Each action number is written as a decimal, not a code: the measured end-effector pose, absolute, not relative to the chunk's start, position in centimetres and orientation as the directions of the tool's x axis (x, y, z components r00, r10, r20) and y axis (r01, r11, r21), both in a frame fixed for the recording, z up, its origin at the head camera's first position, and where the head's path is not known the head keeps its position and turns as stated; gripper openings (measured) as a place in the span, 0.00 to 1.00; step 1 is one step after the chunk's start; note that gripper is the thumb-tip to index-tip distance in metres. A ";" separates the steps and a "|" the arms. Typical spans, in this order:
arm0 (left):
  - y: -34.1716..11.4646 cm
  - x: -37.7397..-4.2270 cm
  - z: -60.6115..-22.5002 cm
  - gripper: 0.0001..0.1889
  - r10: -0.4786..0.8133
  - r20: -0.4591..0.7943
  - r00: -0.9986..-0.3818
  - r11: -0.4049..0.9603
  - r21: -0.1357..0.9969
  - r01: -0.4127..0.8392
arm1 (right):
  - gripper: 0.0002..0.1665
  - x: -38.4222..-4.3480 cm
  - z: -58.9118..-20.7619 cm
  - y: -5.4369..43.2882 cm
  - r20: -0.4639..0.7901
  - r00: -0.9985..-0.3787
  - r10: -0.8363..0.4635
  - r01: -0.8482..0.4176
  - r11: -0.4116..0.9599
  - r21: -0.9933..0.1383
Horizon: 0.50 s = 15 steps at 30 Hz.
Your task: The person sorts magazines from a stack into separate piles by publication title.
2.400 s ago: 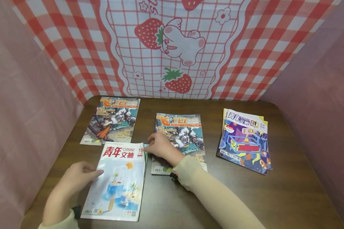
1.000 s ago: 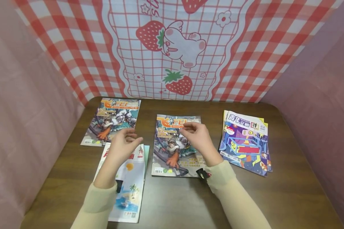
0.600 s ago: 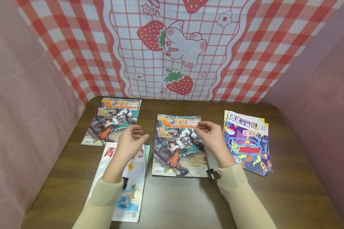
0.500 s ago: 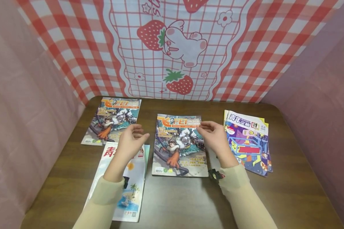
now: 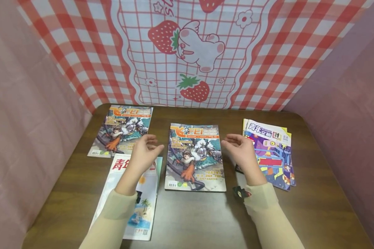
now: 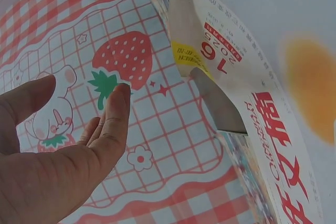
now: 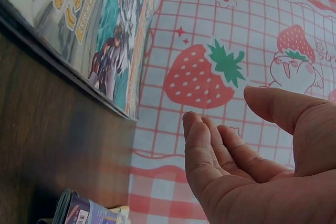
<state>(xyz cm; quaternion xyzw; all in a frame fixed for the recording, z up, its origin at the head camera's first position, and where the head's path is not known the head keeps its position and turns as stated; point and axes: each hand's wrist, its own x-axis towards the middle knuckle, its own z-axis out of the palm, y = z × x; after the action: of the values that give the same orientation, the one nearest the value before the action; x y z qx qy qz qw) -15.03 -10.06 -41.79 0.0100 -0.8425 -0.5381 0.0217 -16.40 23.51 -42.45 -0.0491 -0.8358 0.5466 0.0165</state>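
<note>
In the head view a magazine with an orange title and comic-style cover (image 5: 194, 159) lies flat in the middle of the table. My left hand (image 5: 145, 150) hovers to its left, over the top of a white magazine with a red title (image 5: 143, 207). Its fingers are relaxed and hold nothing. To the right of the middle magazine is my right hand (image 5: 241, 152), overlapping the left edge of a purple-covered magazine stack (image 5: 269, 160). In the right wrist view that hand's fingers (image 7: 199, 140) are loosely bent with nothing between them. A matching comic-cover magazine (image 5: 121, 129) lies at the back left.
The brown wooden table (image 5: 193, 221) has rounded back corners. Behind it hangs a red-checked cloth with strawberries (image 5: 194, 90), and pink curtains (image 5: 28, 103) stand at both sides. The white magazine overlaps the lower edge of the back-left one.
My right hand has left the gap between the white and middle magazines and moved right, past the middle one. My left hand has risen from the white magazine's left edge and shifted right.
</note>
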 end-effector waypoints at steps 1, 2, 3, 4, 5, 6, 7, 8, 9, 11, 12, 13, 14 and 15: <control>-10.0 -15.0 -41.8 0.27 -0.038 0.025 -0.999 0.419 0.908 0.007 | 0.26 -16.4 -42.5 23.5 -0.028 -0.995 0.100 0.065 0.398 -0.915; -10.0 -15.1 -41.9 0.27 -0.036 0.025 -0.999 0.419 0.908 0.008 | 0.26 -16.4 -42.5 23.6 -0.028 -0.995 0.099 0.065 0.397 -0.915; -10.0 -15.1 -41.9 0.27 -0.036 0.026 -0.999 0.419 0.908 0.008 | 0.26 -16.4 -42.5 23.6 -0.028 -0.995 0.098 0.065 0.398 -0.915; -10.0 -15.1 -41.9 0.27 -0.036 0.028 -0.999 0.421 0.907 0.010 | 0.26 -16.4 -42.5 23.6 -0.028 -0.995 0.096 0.064 0.396 -0.916; -9.9 -15.1 -42.0 0.26 -0.036 0.029 -0.999 0.423 0.906 0.011 | 0.26 -16.4 -42.6 23.7 -0.029 -0.995 0.096 0.065 0.395 -0.916; -9.9 -15.1 -42.0 0.26 -0.036 0.031 -0.999 0.424 0.906 0.012 | 0.27 -16.4 -42.6 23.7 -0.029 -0.995 0.094 0.063 0.393 -0.917; -9.8 -15.1 -42.0 0.26 -0.035 0.031 -0.999 0.424 0.905 0.013 | 0.27 -16.3 -42.6 23.7 -0.029 -0.995 0.094 0.064 0.395 -0.917; -9.8 -15.2 -42.0 0.26 -0.032 0.027 -0.999 0.426 0.905 0.011 | 0.27 -16.3 -42.6 23.8 -0.031 -0.995 0.094 0.066 0.393 -0.917; -9.7 -15.2 -42.0 0.26 -0.031 0.021 -0.999 0.426 0.905 0.006 | 0.27 -16.3 -42.7 23.8 -0.035 -0.995 0.096 0.070 0.395 -0.916; -9.6 -15.2 -42.0 0.27 -0.027 0.008 -1.000 0.424 0.905 -0.004 | 0.28 -16.4 -42.7 23.9 -0.041 -0.994 0.098 0.077 0.399 -0.914; -9.5 -15.3 -42.0 0.27 -0.024 0.000 -1.000 0.423 0.906 -0.010 | 0.28 -16.4 -42.7 24.0 -0.045 -0.994 0.100 0.081 0.402 -0.912; -9.5 -15.3 -42.0 0.27 -0.021 -0.007 -1.000 0.422 0.907 -0.015 | 0.28 -16.4 -42.8 24.0 -0.051 -0.993 0.103 0.088 0.406 -0.909; -9.4 -15.3 -42.0 0.28 -0.020 -0.013 -1.000 0.421 0.907 -0.020 | 0.28 -16.4 -42.8 24.0 -0.058 -0.993 0.106 0.096 0.408 -0.908; -9.3 -15.3 -42.0 0.28 -0.019 -0.016 -1.000 0.422 0.906 -0.023 | 0.29 -16.4 -42.8 24.0 -0.065 -0.992 0.109 0.105 0.410 -0.906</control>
<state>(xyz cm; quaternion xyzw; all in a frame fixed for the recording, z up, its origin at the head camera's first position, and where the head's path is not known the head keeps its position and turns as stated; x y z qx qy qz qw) -15.35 -9.33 -42.03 0.0124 -0.8432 -0.5374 -0.0018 -16.42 24.03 -42.77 -0.0636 -0.8398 0.5392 0.0021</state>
